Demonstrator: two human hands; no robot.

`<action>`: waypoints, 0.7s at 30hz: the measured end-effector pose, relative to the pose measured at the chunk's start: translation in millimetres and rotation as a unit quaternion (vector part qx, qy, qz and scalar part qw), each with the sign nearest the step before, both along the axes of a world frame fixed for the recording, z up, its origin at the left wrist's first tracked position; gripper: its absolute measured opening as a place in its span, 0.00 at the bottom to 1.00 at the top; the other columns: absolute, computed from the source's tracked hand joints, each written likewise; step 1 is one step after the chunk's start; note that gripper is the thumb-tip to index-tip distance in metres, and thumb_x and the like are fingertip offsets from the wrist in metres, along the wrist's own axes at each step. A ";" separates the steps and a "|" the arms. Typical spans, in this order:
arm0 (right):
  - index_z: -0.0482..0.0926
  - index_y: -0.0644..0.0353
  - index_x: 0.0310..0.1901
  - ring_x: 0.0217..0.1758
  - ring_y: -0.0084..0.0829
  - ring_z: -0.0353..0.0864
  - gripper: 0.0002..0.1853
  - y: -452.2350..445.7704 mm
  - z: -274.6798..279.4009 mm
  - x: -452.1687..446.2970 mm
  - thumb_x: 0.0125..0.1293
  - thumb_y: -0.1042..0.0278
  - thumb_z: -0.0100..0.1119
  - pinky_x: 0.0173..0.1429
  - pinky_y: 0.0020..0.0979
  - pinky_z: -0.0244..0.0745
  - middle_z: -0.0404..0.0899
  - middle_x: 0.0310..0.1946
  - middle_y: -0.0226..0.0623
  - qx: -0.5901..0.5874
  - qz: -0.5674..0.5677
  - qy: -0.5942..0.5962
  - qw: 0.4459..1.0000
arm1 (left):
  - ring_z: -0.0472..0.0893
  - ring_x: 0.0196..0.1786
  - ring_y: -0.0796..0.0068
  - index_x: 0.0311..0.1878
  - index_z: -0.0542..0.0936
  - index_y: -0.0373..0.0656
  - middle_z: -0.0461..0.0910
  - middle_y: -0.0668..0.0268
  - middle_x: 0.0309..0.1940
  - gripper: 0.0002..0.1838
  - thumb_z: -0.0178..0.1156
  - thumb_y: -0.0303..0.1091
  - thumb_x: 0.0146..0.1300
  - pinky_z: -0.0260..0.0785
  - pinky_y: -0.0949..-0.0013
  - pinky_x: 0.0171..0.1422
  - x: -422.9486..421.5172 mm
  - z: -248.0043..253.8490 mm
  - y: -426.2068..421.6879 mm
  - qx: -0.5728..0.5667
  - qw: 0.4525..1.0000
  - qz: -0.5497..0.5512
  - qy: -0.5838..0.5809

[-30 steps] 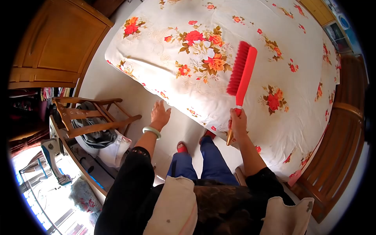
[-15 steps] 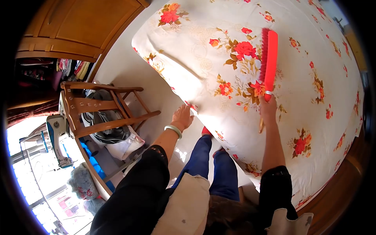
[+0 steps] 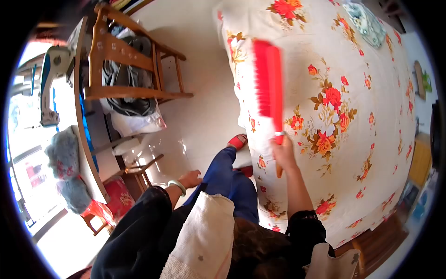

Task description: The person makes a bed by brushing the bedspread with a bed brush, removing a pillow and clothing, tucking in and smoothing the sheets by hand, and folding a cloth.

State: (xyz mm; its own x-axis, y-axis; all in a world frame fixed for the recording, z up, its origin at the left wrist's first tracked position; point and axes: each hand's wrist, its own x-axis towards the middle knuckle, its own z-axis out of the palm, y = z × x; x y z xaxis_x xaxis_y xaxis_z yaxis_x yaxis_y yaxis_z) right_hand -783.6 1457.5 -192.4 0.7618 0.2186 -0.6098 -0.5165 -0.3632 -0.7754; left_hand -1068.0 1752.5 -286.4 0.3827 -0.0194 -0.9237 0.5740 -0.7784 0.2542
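Right hand (image 3: 284, 152): wrapped firmly around the handle of a red bristle brush (image 3: 276, 88). Left hand (image 3: 190, 178): beside the thigh, degree of opening and any hold indeterminable. Floral bedsheet (image 3: 362, 156), white ground, red and orange roses, spread over a bed. Wooden chair (image 3: 124, 55), grey fabric behind its slats. Sewing machine (image 3: 56, 61), white. Brush: above the sheet's left margin, bristles leftward, contact unclear. Red slipper (image 3: 238, 141), worn. Pale bangle (image 3: 181, 186), left wrist.

The chair (image 3: 130, 93) stands between the bed (image 3: 350, 158), on the right, and the table (image 3: 93, 172) (which bears a sewing machine (image 3: 47, 95)).
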 end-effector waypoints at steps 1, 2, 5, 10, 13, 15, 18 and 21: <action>0.67 0.55 0.34 0.12 0.16 0.63 0.07 -18.1 8.3 12.6 0.62 0.70 0.57 0.14 0.22 0.60 0.65 0.16 0.23 -0.046 -0.068 -0.001 0.997 | 0.75 0.55 0.48 0.55 0.74 0.40 0.77 0.48 0.50 0.27 0.55 0.49 0.57 0.66 0.54 0.61 4.3 -5.7 -2.4 0.000 0.999 0.050 0.015; 0.67 0.56 0.35 0.12 0.17 0.64 0.07 -42.5 7.6 24.4 0.62 0.71 0.57 0.13 0.22 0.60 0.66 0.17 0.25 -0.068 -0.118 -0.042 0.990 | 0.77 0.54 0.49 0.54 0.75 0.39 0.79 0.49 0.49 0.28 0.56 0.50 0.56 0.67 0.57 0.61 7.3 -15.4 -5.8 0.007 0.996 0.083 -0.010; 0.68 0.59 0.36 0.09 0.20 0.64 0.06 -113.1 -8.6 57.3 0.62 0.73 0.56 0.12 0.24 0.60 0.69 0.16 0.29 -0.149 -0.213 -0.098 0.961 | 0.78 0.53 0.54 0.50 0.78 0.38 0.80 0.52 0.47 0.24 0.57 0.48 0.57 0.68 0.60 0.60 34.3 -35.1 -25.4 -0.008 0.967 0.251 -0.047; 0.68 0.59 0.37 0.09 0.21 0.64 0.06 -138.9 -51.1 62.7 0.61 0.75 0.55 0.11 0.25 0.60 0.70 0.19 0.32 -0.236 -0.209 -0.066 0.947 | 0.80 0.48 0.63 0.50 0.77 0.37 0.81 0.55 0.43 0.22 0.58 0.45 0.61 0.70 0.65 0.55 79.7 -74.8 -78.4 -0.113 0.914 0.373 -0.110; 0.68 0.58 0.34 0.12 0.21 0.65 0.06 -115.7 -66.1 51.1 0.60 0.74 0.56 0.14 0.25 0.62 0.68 0.17 0.28 -0.236 -0.128 -0.049 0.962 | 0.78 0.44 0.73 0.50 0.75 0.35 0.80 0.62 0.39 0.20 0.56 0.42 0.63 0.70 0.70 0.51 93.6 -79.1 -98.9 -0.157 0.882 0.434 -0.095; 0.67 0.58 0.33 0.11 0.21 0.65 0.06 -81.7 -68.7 46.3 0.60 0.74 0.56 0.14 0.26 0.63 0.68 0.18 0.28 -0.268 -0.094 -0.043 0.958 | 0.78 0.43 0.73 0.51 0.75 0.35 0.80 0.62 0.40 0.20 0.56 0.41 0.64 0.70 0.70 0.51 93.9 -64.5 -110.4 -0.192 0.857 0.472 -0.079; 0.67 0.57 0.34 0.11 0.21 0.64 0.05 -66.7 -61.0 46.8 0.60 0.75 0.54 0.15 0.24 0.63 0.68 0.19 0.29 -0.160 -0.090 -0.062 0.981 | 0.78 0.43 0.74 0.51 0.75 0.35 0.80 0.61 0.41 0.20 0.56 0.42 0.63 0.70 0.71 0.50 49.6 -88.5 -135.0 -0.234 0.846 0.469 -0.094; 0.67 0.57 0.34 0.11 0.21 0.64 0.05 -97.8 -54.0 59.8 0.60 0.76 0.54 0.15 0.24 0.63 0.68 0.20 0.29 -0.152 -0.147 -0.096 0.973 | 0.81 0.42 0.67 0.49 0.78 0.36 0.82 0.56 0.38 0.20 0.56 0.42 0.61 0.71 0.68 0.49 30.4 -42.1 -107.2 -0.193 0.831 0.521 -0.026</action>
State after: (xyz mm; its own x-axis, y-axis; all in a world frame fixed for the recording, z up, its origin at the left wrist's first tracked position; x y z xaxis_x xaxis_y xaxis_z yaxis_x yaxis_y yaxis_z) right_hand -723.9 1359.7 -246.3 0.8704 -0.1934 -0.4527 -0.4888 -0.4490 -0.7480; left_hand -1037.7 1645.3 -328.5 0.4163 0.0570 -0.9074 0.8658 0.2798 0.4148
